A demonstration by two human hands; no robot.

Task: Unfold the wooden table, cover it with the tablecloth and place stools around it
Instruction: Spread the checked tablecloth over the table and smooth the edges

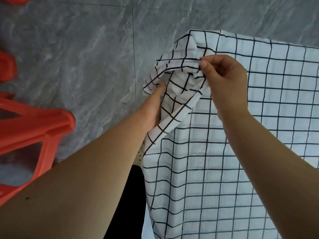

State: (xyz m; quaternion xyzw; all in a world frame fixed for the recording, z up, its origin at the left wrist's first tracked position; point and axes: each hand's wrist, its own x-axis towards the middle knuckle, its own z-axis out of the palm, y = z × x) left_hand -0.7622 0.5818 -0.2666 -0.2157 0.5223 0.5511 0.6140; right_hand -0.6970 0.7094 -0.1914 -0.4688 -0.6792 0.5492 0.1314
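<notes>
Head view, looking down. Tablecloth (241,152) (white, thin black grid) lies spread over the table, filling the right half of the view; its near-left side hangs down and the table itself is fully hidden beneath it. Far-left corner of the cloth is not flat: it is bunched into a loose raised fold between the two hands. Right hand (226,81) is above the cloth surface, thumb and forefinger closed together on the top edge of that fold, the remaining fingers curled in behind them. Left hand (153,107) reaches in from the left at the outer side of the fold, its thumb lying straight along the cloth; its fingers are tucked behind the fabric, so cannot tell whether they grip it or merely support it. Both forearms are bare. Red plastic stools (34,131) stand on the grey marbled tile floor (77,57) at the left edge, well apart from the cloth; the nearest shows its legs and cross-bars, two more are cut off by the frame higher up. A black trouser leg (131,195) shows at bottom centre, just beside the hanging cloth.
</notes>
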